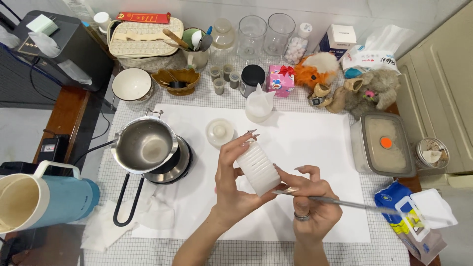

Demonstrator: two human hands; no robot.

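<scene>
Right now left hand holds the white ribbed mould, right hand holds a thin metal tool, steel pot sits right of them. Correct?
Not quite. The head view shows the steel pot to the left. The rest stands: left hand holds the white ribbed mould, right hand a thin metal tool.

We see the left hand point(231, 184) and the right hand point(313, 199) side by side over the big white paper sheet point(315, 143), with a ribbed white plastic jar point(257, 169) between them. A thin grey metal stick point(354, 204) runs from the right hand out to the right. Left of the hands, a shiny steel pouring pot point(144, 145) sits on a round black hot plate point(175, 165). Behind the jar lies a round white lid point(219, 132). To the right sits a clear plastic box with a lid point(383, 144).
</scene>
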